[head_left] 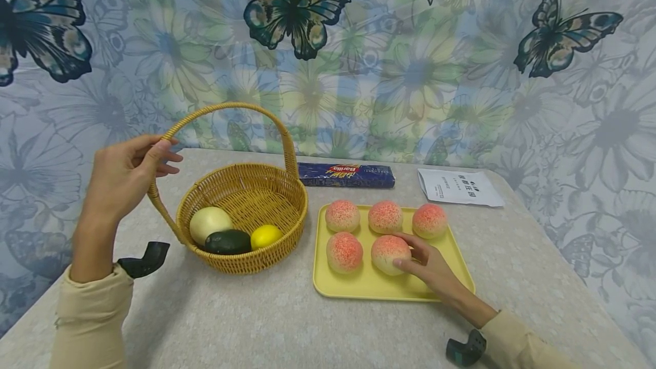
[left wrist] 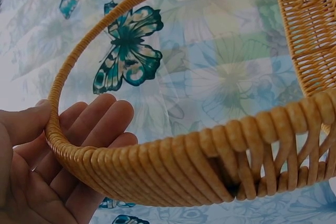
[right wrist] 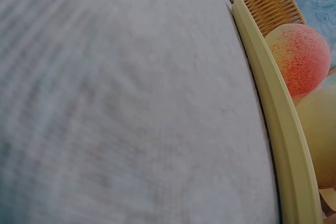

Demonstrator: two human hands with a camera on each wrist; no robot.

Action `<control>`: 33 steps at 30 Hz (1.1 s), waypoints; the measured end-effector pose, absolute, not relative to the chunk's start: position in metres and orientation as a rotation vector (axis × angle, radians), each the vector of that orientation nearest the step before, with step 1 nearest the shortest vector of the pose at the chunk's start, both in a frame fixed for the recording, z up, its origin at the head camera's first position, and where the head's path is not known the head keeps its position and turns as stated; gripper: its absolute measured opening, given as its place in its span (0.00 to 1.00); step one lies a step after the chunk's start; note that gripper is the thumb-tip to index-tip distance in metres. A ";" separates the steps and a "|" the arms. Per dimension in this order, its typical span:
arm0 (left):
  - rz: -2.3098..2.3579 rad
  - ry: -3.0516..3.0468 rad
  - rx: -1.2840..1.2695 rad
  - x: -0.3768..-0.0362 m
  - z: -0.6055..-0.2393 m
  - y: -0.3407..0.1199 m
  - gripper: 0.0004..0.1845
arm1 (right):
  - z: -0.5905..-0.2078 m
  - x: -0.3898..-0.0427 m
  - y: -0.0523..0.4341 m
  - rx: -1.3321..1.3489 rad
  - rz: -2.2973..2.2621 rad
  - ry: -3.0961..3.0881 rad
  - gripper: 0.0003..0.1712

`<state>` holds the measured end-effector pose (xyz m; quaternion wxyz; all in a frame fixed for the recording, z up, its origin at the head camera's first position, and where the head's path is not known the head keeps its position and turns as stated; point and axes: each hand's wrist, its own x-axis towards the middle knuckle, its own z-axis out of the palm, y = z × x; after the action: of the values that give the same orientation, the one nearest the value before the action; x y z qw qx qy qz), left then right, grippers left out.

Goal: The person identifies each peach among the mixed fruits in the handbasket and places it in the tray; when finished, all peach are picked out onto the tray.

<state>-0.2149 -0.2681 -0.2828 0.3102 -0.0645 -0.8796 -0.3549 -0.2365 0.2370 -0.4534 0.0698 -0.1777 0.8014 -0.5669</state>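
In the head view my left hand (head_left: 125, 172) holds the handle of a tan wicker basket (head_left: 294, 198) between thumb and fingers. The left wrist view shows the thumb on one side of the handle (left wrist: 142, 174) and the fingers on the other. Inside the basket lie a pale round fruit (head_left: 210, 224), a dark green avocado (head_left: 228, 242) and a yellow lemon (head_left: 266, 236). My right hand (head_left: 429, 269) grips the front peach (head_left: 388, 252) with thumb and fingertips. That peach sits on a yellow tray (head_left: 353, 290) with several other pink-speckled peaches (head_left: 344, 252).
A dark blue Barilla box (head_left: 345, 175) lies behind the basket and tray. Toward the back right is a white printed packet (head_left: 460, 187). A butterfly-patterned cloth (head_left: 318, 101) hangs behind the table (head_left: 246, 323).
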 end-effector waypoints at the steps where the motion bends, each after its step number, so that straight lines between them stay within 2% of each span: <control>1: -0.938 -2.324 -0.170 -0.215 -0.283 -0.268 0.19 | -0.453 -0.237 0.237 -0.533 -1.704 2.414 0.31; 33: -0.938 -2.332 -0.163 -0.214 -0.283 -0.268 0.19 | -0.447 -0.236 0.238 -0.464 -1.601 2.458 0.34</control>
<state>-0.2145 -0.2679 -0.2829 0.3065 -0.0616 -0.8812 -0.3546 -0.2363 0.2380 -0.4475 0.0860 -0.1555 0.8246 -0.5370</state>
